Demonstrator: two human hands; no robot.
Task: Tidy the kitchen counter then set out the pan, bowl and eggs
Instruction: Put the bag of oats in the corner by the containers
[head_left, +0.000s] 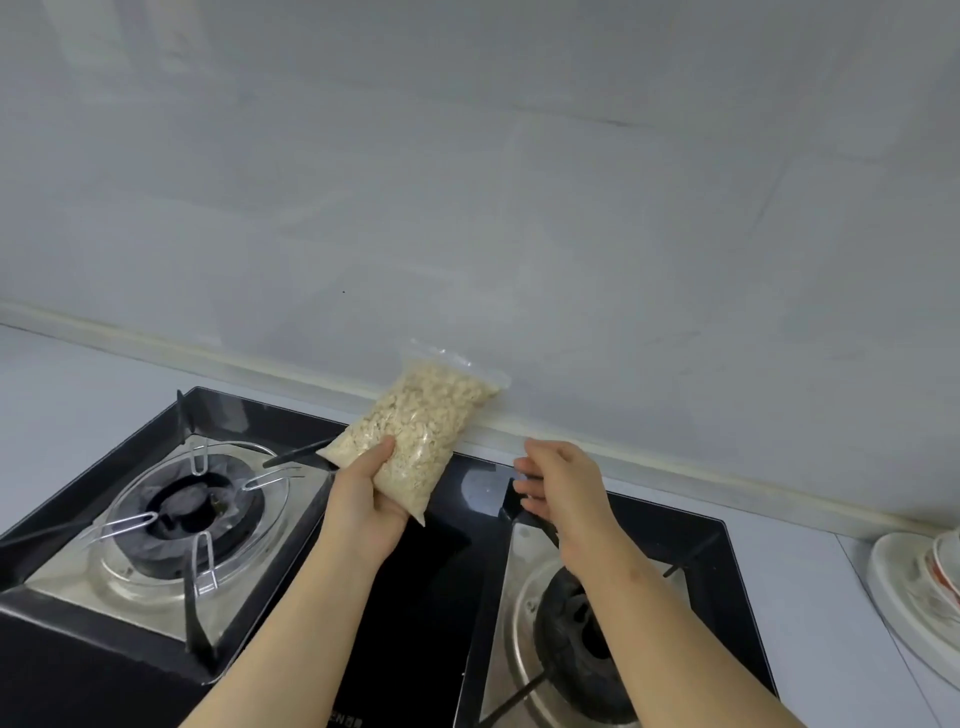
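A clear plastic bag of pale oat-like flakes (423, 423) is held up above the middle of the black gas hob (415, 597). My left hand (363, 499) grips its lower end, thumb on the front. My right hand (563, 486) hovers just to the right of the bag, fingers loosely spread, touching nothing. No pan, bowl or eggs are in view.
The hob has a left burner (195, 512) and a right burner (582, 634), each with a metal pan support. White dishes (919, 577) are stacked on the counter at the right edge. A grey tiled wall (467, 208) rises behind the hob.
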